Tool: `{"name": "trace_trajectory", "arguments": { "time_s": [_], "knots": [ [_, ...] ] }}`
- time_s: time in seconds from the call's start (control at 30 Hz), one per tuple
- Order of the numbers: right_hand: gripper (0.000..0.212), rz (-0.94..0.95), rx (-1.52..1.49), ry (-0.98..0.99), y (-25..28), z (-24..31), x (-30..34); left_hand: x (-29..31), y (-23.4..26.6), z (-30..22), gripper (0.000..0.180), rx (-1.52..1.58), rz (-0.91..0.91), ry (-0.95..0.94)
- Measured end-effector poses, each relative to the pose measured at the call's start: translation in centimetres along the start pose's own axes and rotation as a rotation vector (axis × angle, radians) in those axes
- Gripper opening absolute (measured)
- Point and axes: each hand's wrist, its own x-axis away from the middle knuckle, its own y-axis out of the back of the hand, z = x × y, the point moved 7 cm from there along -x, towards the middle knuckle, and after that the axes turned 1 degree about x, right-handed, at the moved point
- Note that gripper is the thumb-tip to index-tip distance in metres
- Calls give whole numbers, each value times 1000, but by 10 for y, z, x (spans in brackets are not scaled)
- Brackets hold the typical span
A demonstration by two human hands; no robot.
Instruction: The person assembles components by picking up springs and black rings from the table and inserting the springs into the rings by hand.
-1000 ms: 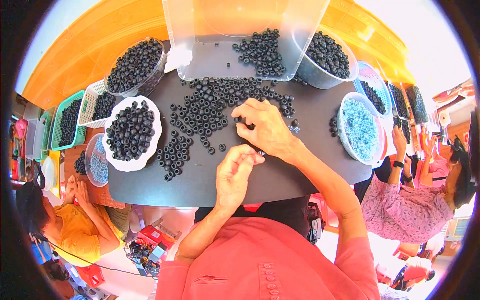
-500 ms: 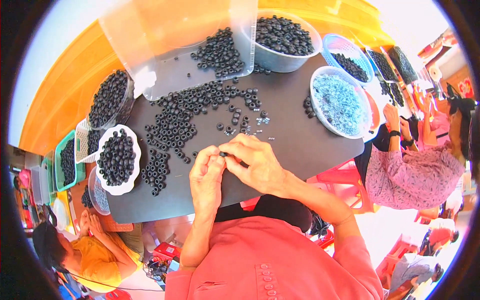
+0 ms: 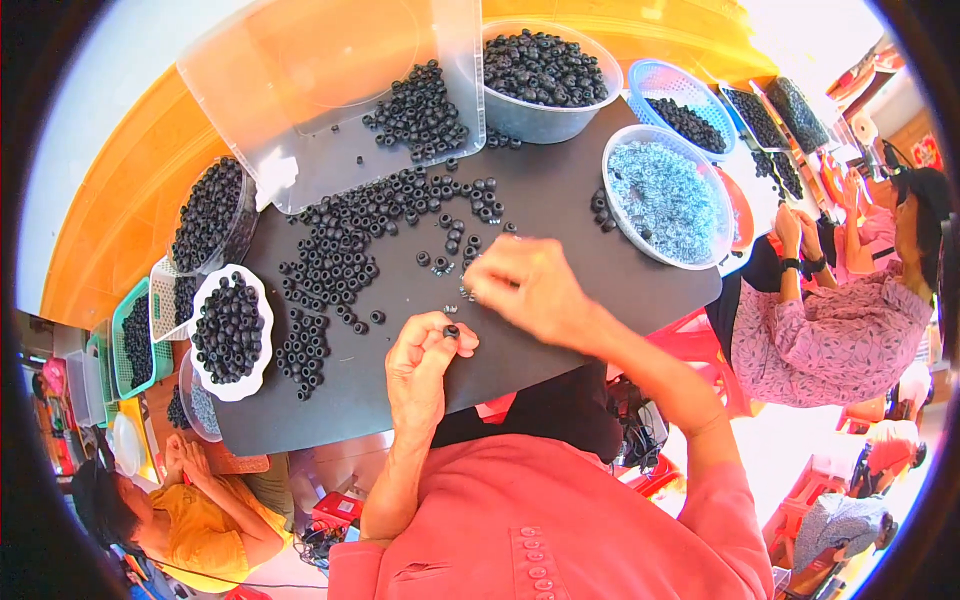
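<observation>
My left hand (image 3: 420, 365) pinches a small round black bead (image 3: 451, 331) with a hole between thumb and fingertips, just above the table's near edge. My right hand (image 3: 530, 290) is apart from it, over the table beside some tiny silvery coil-like pieces (image 3: 441, 266). Motion smears its bent fingers, and whether they hold anything is hidden. Beyond both hands, many loose black beads (image 3: 335, 255) with holes are spread over the dark table (image 3: 560, 220).
A clear bin (image 3: 300, 190) lies tipped toward me, spilling beads. Bead-filled containers include a scalloped white bowl (image 3: 262, 345) at left and a large tub (image 3: 545, 125) behind. A white bowl (image 3: 608, 200) holds bluish-silver small pieces. People sit at left and right.
My right hand has let go of the bead and moved right, away from my left hand. The left hand keeps the bead, slightly lower. The view has shifted a little.
</observation>
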Motion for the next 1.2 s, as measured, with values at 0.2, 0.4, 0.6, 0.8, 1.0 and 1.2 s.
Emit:
{"name": "trace_trajectory", "arguments": {
  "time_s": [0.2,0.4,0.6,0.8,1.0,1.2],
  "knots": [
    [13,-33,558,29,21,-48,-23,-1,2,-3,18,27,-16,-20],
    [10,136,716,4,-1,-54,-31,2,1,-5,17,-11,-22,-7],
    [11,135,746,16,3,-54,-39,0,-2,-5,17,-38,-27,3],
    [12,85,-126,-171,-2,-19,-27,1,1,-1,15,-27,-49,19],
    [13,148,-191,-96,-19,19,-4,-2,1,-5,14,-85,-83,-19],
    [14,101,7,47,-20,30,5,0,0,-5,10,-115,-84,-64]
  ]
}}
